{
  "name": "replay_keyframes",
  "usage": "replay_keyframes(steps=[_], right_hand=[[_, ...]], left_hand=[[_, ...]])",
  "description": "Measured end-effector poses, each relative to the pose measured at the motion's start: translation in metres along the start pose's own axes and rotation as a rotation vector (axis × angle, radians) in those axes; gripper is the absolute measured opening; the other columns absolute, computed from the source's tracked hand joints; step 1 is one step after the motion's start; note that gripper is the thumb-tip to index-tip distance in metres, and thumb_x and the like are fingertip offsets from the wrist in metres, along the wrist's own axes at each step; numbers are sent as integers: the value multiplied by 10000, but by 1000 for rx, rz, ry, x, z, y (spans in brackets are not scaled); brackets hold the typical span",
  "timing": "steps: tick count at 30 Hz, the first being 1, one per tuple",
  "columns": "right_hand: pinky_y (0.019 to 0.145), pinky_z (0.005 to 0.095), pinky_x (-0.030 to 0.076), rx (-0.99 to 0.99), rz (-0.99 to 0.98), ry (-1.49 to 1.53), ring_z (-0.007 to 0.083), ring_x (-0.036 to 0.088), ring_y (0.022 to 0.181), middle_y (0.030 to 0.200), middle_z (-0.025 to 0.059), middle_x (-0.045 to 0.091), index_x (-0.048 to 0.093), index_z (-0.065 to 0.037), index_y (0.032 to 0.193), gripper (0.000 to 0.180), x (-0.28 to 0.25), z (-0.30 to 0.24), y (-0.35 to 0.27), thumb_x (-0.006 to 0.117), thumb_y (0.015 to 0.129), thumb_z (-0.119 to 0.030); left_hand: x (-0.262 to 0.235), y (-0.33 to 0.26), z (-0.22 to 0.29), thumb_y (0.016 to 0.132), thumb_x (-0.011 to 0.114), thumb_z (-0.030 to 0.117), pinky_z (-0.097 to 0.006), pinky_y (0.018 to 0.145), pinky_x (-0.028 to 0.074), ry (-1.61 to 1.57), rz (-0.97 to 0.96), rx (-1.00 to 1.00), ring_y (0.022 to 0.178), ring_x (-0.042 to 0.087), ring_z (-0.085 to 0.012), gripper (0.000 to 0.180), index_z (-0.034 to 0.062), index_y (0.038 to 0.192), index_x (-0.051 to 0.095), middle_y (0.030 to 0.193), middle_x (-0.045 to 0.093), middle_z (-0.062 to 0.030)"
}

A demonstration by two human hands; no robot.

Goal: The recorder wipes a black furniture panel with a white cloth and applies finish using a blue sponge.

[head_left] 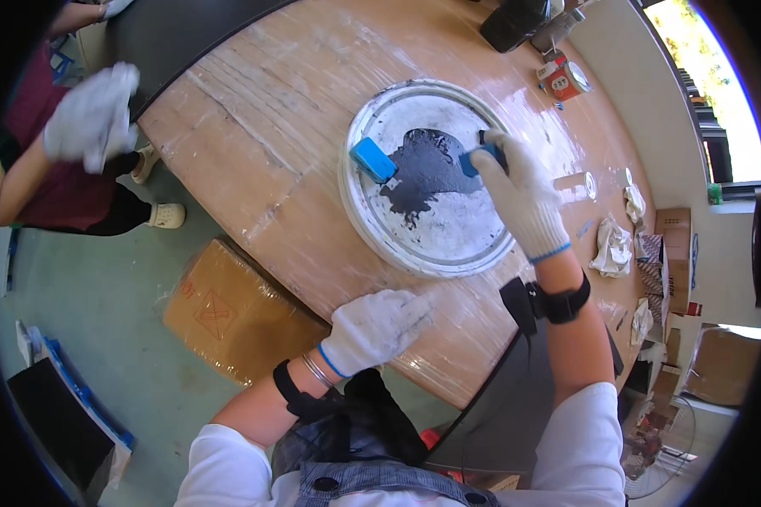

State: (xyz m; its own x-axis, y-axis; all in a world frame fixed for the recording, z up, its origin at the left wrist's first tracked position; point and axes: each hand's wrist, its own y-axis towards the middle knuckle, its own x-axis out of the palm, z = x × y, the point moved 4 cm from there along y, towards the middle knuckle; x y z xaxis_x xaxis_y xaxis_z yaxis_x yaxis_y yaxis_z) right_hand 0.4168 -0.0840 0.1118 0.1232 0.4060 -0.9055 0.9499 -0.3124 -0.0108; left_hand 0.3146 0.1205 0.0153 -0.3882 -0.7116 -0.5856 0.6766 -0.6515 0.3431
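My right hand [522, 196], in a white knit glove with a blue cuff edge, is closed around a small blue block [468, 163]. The block is at the right edge of a patch of glossy black paste [429, 173]. That paste spreads unevenly over a round white tray [357, 209] with a raised rim. A second blue block [372, 159] rests at the tray's left side, its lower end by the paste. My left hand [379, 328], gloved the same way, is at the near table edge, fingers stretched out and holding nothing.
The table [262, 160] has a plastic-film cover. A dark bottle [511, 25], a red-and-white can [565, 80], a white cup [577, 185] and crumpled cloths [612, 247] stand or lie at far right. A cardboard box [237, 313] is below the left edge. Another person's gloved hand [93, 118] is at left.
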Motion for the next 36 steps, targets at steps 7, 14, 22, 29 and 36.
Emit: replay_keyframes(steps=[7,14,22,29,36], right_hand=[[810,335,514,-4,9,-146,252,680,866,929,154,699,629,7,1134,433,39,-16,48,675,881,-342],[783,334,514,19,-37,-194,238,677,840,911,149,704,661,6,1068,394,47,-21,55,686,873,-336],[846,393,501,39,73,-160,325,663,922,934,180,696,682,-31,1048,382,43,-12,57,661,870,-369],[815,363,504,-22,25,-151,280,660,883,928,161,694,666,-3,1060,391,50,-19,53,687,863,-339],[777,328,512,-21,-38,-177,218,669,822,894,126,704,666,1,1050,366,54,-25,51,705,857,-308]], left_hand=[[5,-7,-9,851,676,229,-329,727,531,-79,-21,35,832,639,-228,262,84,1069,655,928,667,-60],[2,-6,-9,834,678,210,-331,759,529,-131,-100,40,874,634,-224,267,73,1061,641,973,662,-70],[2,-5,-9,824,691,218,-333,724,532,-98,-63,69,836,629,-219,286,81,1069,633,937,654,-61],[3,-7,-9,864,626,239,-334,710,513,-114,-58,56,799,601,-233,301,69,1113,622,927,628,-67],[1,-10,-9,838,662,230,-339,709,526,-92,-66,44,815,617,-230,300,80,1095,627,934,640,-62]])
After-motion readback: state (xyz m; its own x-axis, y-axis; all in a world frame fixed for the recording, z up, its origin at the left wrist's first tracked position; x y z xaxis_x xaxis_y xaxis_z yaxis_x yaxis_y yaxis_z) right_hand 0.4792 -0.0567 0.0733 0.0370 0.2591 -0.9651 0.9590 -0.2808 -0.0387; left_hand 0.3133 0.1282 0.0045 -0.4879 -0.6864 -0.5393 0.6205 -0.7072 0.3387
